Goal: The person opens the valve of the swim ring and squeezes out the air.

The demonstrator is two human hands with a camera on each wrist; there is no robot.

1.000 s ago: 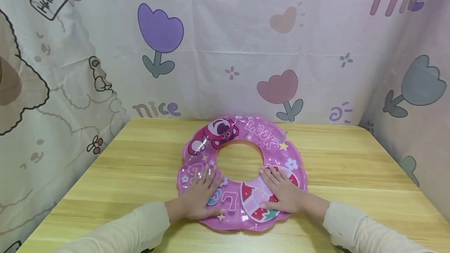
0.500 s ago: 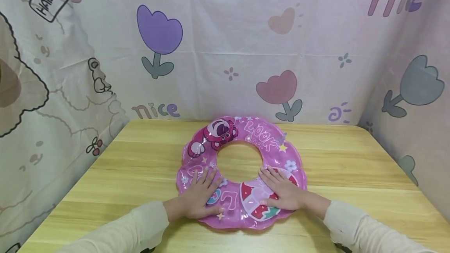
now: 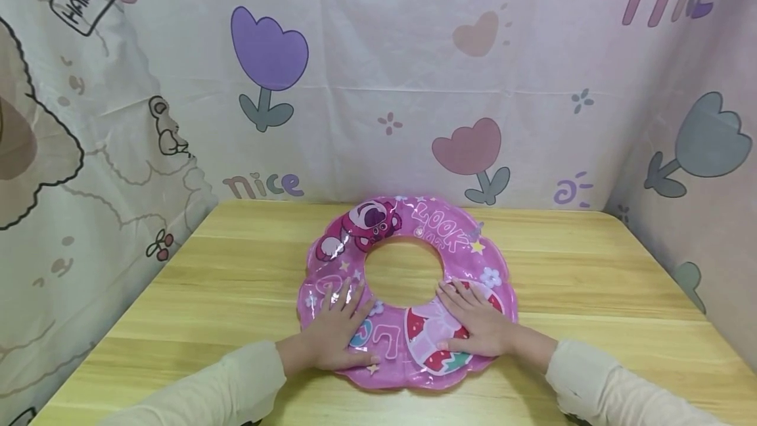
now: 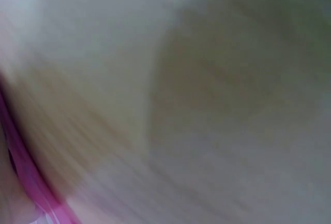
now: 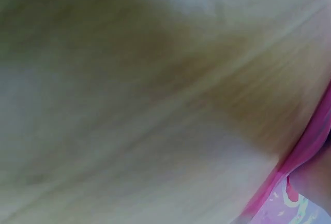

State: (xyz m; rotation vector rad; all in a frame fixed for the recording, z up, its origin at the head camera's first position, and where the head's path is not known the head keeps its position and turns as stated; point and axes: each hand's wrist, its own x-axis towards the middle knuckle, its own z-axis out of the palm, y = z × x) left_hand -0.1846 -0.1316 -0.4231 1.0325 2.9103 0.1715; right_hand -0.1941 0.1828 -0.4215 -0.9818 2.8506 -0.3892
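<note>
A pink inflatable swim ring [image 3: 461,215] lies flat on the table, printed with a bear, lettering, small flowers and a strawberry circle. On its near left part rests my left hand [image 3: 334,334], palm down with the fingers spread. My right hand [image 3: 479,324] lies palm down over the strawberry print at the near right, its fingers straight. In the left wrist view only the pink edge of the swim ring [image 4: 31,175] and a bit of skin show at the lower left. The right wrist view has the ring's edge [image 5: 295,164] at the lower right.
The wood-grain table [image 3: 207,294] extends on both sides of the ring. Behind it hangs a pale cloth [image 3: 367,31] with printed tulips and words, and similar printed cloth stands at the left and right.
</note>
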